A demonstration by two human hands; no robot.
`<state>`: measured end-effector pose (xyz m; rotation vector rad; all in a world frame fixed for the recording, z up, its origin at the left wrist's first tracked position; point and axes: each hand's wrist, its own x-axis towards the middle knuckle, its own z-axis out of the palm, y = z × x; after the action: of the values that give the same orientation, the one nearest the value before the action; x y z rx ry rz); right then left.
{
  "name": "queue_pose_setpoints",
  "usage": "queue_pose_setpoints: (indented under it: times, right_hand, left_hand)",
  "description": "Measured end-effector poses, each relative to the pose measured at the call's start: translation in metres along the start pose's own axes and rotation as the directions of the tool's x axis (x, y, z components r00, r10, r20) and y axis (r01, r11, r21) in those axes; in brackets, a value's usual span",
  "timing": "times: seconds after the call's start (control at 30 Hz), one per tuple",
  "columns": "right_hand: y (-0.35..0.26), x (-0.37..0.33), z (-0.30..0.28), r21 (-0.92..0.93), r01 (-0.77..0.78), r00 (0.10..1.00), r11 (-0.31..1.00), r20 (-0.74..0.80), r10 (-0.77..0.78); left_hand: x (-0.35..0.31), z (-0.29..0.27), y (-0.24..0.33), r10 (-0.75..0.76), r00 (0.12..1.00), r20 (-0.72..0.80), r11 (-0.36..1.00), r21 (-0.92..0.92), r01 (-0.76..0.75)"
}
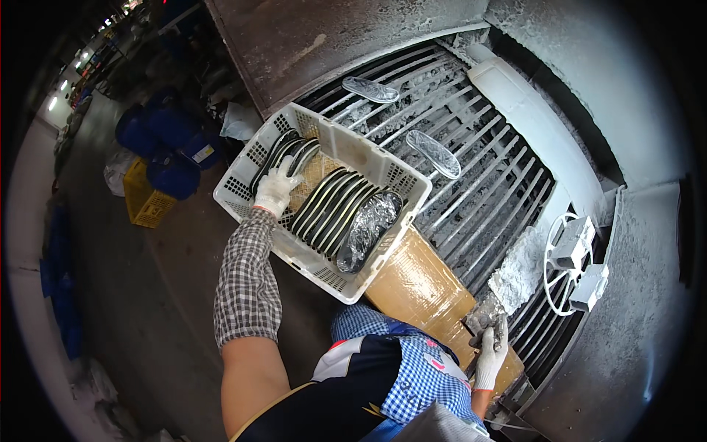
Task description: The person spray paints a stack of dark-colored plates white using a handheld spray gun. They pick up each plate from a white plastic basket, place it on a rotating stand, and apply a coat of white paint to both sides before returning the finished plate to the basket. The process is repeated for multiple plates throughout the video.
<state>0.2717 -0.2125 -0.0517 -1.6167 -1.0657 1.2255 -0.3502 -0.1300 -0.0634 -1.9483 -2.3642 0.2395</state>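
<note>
The white plastic crate (254, 166) sits tilted on a tan cardboard-wrapped block (416, 283), its far right corner overhanging the frosted metal grate (479, 191) and its near left wall hanging over the dark floor (147, 295). Inside, black shoe soles (331, 210) stand on edge in a tight row, their long axes running from near left to far right, with one foil-wrapped sole (366, 228) lying at the right end along the same line. A second bunch of soles (283, 151) leans at the far left corner of the crate.

The left hand (276, 190), in a white glove, reaches into the crate with fingers closed around the near ends of that far bunch (the grip itself is partly hidden by the soles). The right hand (490, 353), also gloved, rests against the near edge of the grate with fingers curled on a frosty lump (486, 317); whether it truly grips it I cannot tell.

Two clear-wrapped soles (370, 89) (433, 153) lie flat on the grate farther off, well apart, both slanting from far left to near right. Open grate lies between them and the crate. To the far left, blue drums (169, 144) and a yellow crate (143, 199) crowd the floor
</note>
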Motion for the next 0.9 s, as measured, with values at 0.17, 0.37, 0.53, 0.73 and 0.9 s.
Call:
queue_pose_setpoints:
  times: [0.17, 0.37, 0.53, 0.73, 0.9]
  right_hand:
    - [-0.002, 0.002, 0.004, -0.023, 0.010, 1.000, 1.000, 0.000, -0.010]
    - [0.009, 0.005, -0.002, -0.057, 0.043, 0.999, 0.997, -0.003, -0.043]
    - [0.005, 0.002, -0.001, -0.016, -0.016, 1.000, 1.000, 0.009, 0.016]
    - [0.007, 0.001, -0.005, -0.025, -0.009, 1.000, 1.000, 0.021, 0.009]
    - [0.004, -0.001, -0.005, -0.031, -0.030, 0.999, 0.999, 0.025, 0.030]
  left_hand:
    - [0.004, 0.022, 0.001, -0.030, 0.986, -0.166, 0.999, 0.025, 0.035]
    - [0.000, -0.014, 0.018, -0.142, 0.982, -0.121, 0.989, 0.026, 0.146]
    - [0.006, -0.004, 0.011, -0.458, 0.885, -0.084, 0.885, -0.132, 0.446]
    - [0.015, -0.015, 0.019, -0.694, 0.686, 0.217, 0.663, -0.178, 0.727]
    - [0.021, -0.017, 0.005, -0.668, 0.702, 0.248, 0.676, -0.193, 0.711]
